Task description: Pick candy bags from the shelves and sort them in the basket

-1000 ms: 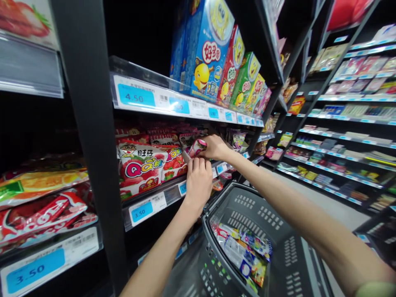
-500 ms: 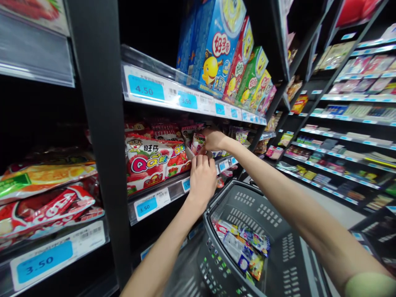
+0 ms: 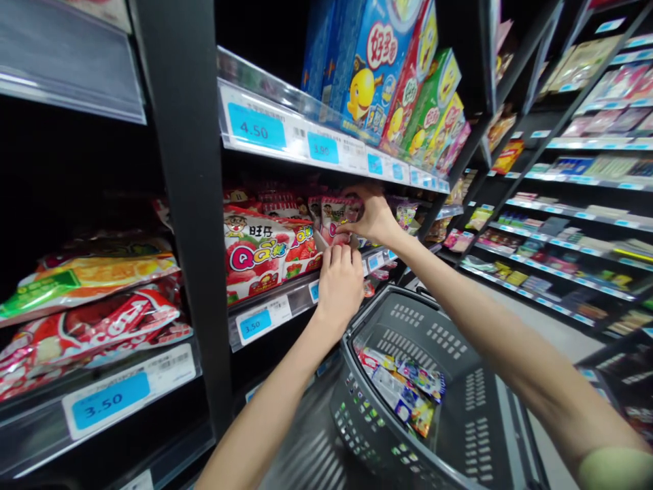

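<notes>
On the middle shelf stands a small pink gummy candy bag (image 3: 335, 212) with white and red print. My right hand (image 3: 375, 216) reaches in from the right, its thumb across the bag's front and its fingers bent around the upper right side. Just below, my left hand (image 3: 341, 286) is closed at the shelf's front edge, back of the hand toward me. Its fingers lie together against the bag's lower edge, and their tips are hidden. Left of both hands, larger red-and-white gummy bags (image 3: 258, 252) stand in a row.
Below my hands is a grey shopping basket (image 3: 408, 316) with several colourful packets (image 3: 403, 391) inside. A shelf with price tags (image 3: 255, 126) and blue, red and green boxes (image 3: 367, 75) overhangs the hands. A black upright (image 3: 181, 204) separates the bags (image 3: 102, 333) at left. More shelving stands right.
My right hand has drawn back a little and opened wider around the small bag, showing more of its front. My left hand stays at its lower edge. The view has shifted slightly.
</notes>
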{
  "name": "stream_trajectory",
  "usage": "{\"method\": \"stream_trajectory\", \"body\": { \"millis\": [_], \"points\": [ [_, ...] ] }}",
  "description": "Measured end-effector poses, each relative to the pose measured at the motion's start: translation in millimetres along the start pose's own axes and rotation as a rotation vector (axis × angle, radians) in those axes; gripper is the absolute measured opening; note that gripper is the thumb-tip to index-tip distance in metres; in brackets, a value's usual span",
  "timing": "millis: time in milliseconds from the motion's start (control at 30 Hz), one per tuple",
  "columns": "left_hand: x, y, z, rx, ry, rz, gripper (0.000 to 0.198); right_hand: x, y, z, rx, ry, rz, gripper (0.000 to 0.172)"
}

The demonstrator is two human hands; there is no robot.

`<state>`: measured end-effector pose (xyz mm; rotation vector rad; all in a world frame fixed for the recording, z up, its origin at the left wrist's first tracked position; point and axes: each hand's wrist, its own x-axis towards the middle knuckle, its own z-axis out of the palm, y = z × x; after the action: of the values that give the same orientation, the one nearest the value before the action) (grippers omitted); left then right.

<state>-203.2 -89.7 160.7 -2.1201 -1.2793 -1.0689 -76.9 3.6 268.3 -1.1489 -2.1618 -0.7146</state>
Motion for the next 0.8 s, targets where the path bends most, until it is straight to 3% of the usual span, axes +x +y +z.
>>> {"method": "stream_trajectory", "body": {
  "millis": [133,267,500,667,800],
  "points": [
    [-1,1,-0.4,-0.001,-0.014,0.014,0.031,-9,-7,6,-0.209,0.028,0.038,0.067],
    [-1,3,0.4,-0.042,-0.023,0.010,0.035,-20,-9,11,-0.294,-0.030,0.012,0.061],
    [-2,3,5.3,-0.110,-0.028,0.015,0.037,-19,-23,5,-0.146,-0.203,-0.012,0.047],
    [-1,5,8.5,-0.167,-0.013,-0.001,0.040,-12,-13,12,-0.030,-0.155,-0.010,0.045],
    [-3,0,9.4,-0.222,-0.009,0.016,0.044,-25,-5,13,0.078,-0.074,-0.082,0.039]
  ]
}}
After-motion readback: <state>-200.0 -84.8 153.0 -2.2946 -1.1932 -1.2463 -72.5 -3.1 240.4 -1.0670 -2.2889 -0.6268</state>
